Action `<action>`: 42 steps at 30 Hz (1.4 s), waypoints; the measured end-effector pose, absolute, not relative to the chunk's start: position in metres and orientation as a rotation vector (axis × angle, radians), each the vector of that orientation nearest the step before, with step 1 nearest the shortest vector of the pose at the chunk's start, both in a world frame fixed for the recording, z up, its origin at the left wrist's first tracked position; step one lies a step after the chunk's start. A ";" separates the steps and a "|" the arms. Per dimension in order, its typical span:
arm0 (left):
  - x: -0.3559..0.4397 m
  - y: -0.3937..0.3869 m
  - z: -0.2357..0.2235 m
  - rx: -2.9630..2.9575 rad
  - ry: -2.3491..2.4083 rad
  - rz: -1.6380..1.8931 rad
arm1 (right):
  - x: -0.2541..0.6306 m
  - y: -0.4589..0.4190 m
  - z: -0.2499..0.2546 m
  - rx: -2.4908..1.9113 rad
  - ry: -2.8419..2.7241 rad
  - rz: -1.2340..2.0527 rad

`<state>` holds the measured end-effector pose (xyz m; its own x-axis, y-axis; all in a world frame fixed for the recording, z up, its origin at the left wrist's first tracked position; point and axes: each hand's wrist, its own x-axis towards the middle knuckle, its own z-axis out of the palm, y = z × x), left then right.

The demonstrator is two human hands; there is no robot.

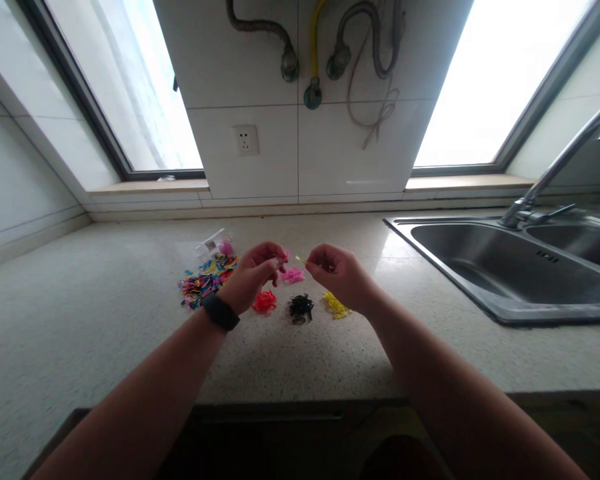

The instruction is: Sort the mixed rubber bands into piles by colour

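My right hand is closed in a pinch on a small yellow rubber band, which sticks out to the left of the fingertips. Opposite it, my left hand has its fingers curled together, with a bit of pink rubber band at the tips. Below and between the hands lie small heaps of rubber bands: a pink heap, a red heap, a black heap and a yellow heap. A larger mixed-colour pile spreads left of my left hand, partly hidden by it.
Behind the mixed pile lies a clear plastic box with a pink round item by it. A steel sink with a tap is set into the speckled counter at right. The tiled wall stands behind.
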<state>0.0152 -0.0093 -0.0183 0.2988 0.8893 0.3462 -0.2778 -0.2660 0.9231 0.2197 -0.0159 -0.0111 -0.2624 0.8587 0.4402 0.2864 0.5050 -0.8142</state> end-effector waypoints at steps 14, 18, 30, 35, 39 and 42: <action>0.012 -0.009 -0.012 1.264 0.543 1.347 | 0.228 -0.016 -0.006 -0.948 -1.700 0.817; 0.012 -0.010 -0.011 1.249 0.555 1.343 | 0.228 -0.018 -0.005 -0.947 -1.706 0.816; 0.012 -0.010 -0.011 1.259 0.542 1.354 | 0.231 -0.018 -0.003 -0.893 -1.694 0.830; 0.012 -0.009 -0.011 1.270 0.558 1.355 | 0.232 -0.016 -0.005 -0.910 -1.742 0.799; 0.012 -0.008 -0.011 1.286 0.571 1.363 | 0.232 -0.017 -0.006 -0.910 -1.770 0.775; 0.011 -0.007 -0.013 1.288 0.566 1.369 | 0.233 -0.017 -0.007 -0.901 -1.763 0.772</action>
<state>0.0112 -0.0073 -0.0125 0.2130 0.9059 0.3661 -0.3827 -0.2674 0.8843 0.2326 -0.0165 -0.0067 -0.2516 0.8459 0.4702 0.2278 0.5240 -0.8207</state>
